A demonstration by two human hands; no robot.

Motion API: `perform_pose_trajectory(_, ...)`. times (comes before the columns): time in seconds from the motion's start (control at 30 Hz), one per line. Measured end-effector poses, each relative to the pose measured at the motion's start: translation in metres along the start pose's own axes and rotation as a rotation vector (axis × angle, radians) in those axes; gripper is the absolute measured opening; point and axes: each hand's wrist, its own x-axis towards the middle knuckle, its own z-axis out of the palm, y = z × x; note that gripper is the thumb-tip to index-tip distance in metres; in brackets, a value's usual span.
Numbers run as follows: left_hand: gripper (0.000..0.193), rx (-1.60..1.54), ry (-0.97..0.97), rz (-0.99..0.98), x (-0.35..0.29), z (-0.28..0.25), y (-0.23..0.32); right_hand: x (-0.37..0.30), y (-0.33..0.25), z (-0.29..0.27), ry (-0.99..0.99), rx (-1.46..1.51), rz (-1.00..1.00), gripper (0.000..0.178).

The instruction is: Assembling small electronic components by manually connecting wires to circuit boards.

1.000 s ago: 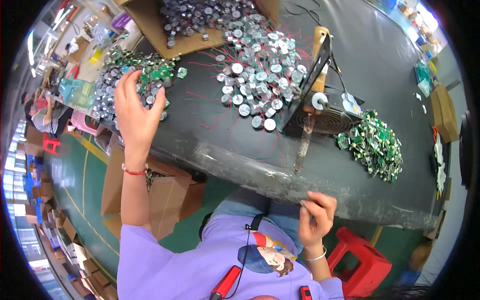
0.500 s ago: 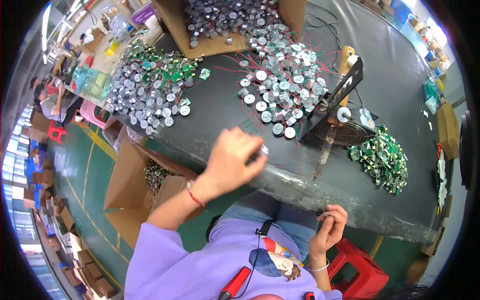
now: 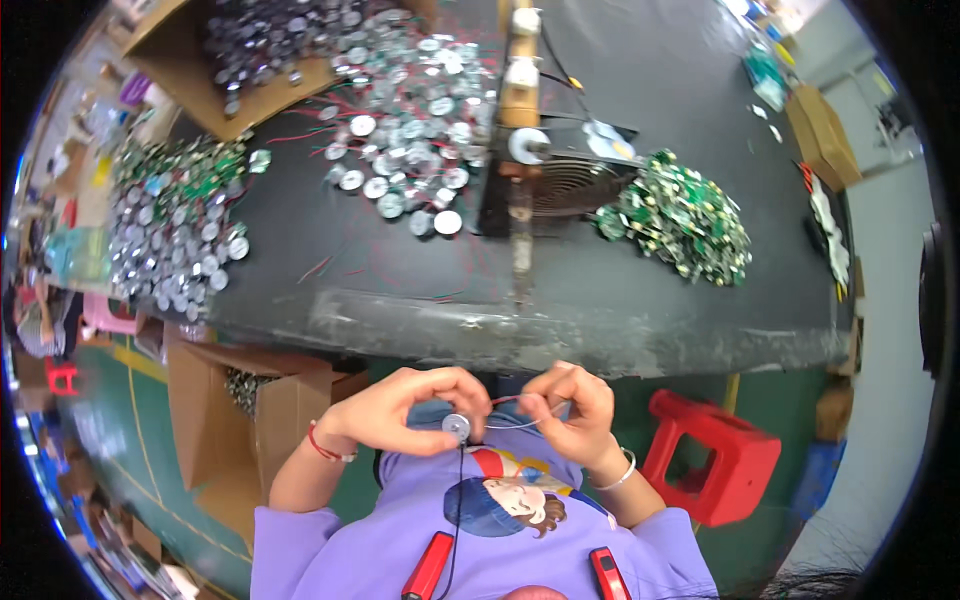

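Left hand (image 3: 403, 408): thumb and fingers curled in, only a narrow gap between them, closed at the tips on one small, round, silver-coloured disc-shaped part (image 3: 456, 428). Right hand (image 3: 582, 415): thumb and fingertips brought together in a pinch on thin red and pale wires (image 3: 512, 427), which span the space between the hands. We place the disc at the left fingertips, to the left of the right hand's pinch, in front of the near edge of the black-covered table (image 3: 650, 90).

On the table, we list: a heap of round silver parts with red wires (image 3: 405, 150), left of centre; a heap of small green circuit boards (image 3: 690, 220), toward the right edge; a mixed green-and-silver heap (image 3: 175, 230), at the near left corner.
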Motion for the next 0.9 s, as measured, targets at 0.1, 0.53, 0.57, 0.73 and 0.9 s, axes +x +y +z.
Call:
perform_pose_trajectory(0.1, 0.033, 0.158, 0.146, -0.006, 0.019, 0.023, 0.005, 0.009, -0.007, 0.000, 0.020, -0.033, 0.041, 0.027)
perform_pose_trajectory(0.53, 0.006, 0.761, 0.876, 0.125, 0.020, -0.014, 0.009, 0.049, 0.021, -0.085, 0.293, -0.742, 0.001, 0.015)
perform_pose_trajectory(0.57, 0.005, 0.917, 0.905, 0.175, 0.019, -0.008, 0.004, 0.040, 0.017, -0.073, 0.257, -0.689, -0.021, 0.018)
perform_pose_trajectory(0.73, 0.005, 0.845, 0.796, 0.237, 0.038, 0.024, -0.010, 0.013, 0.003, -0.032, 0.219, -0.376, 0.021, 0.020)
perform_pose_trajectory(0.9, 0.003, 0.234, 0.723, 0.093, 0.042, 0.027, -0.013, 0.016, 0.012, -0.027, 0.188, -0.341, 0.058, 0.021)
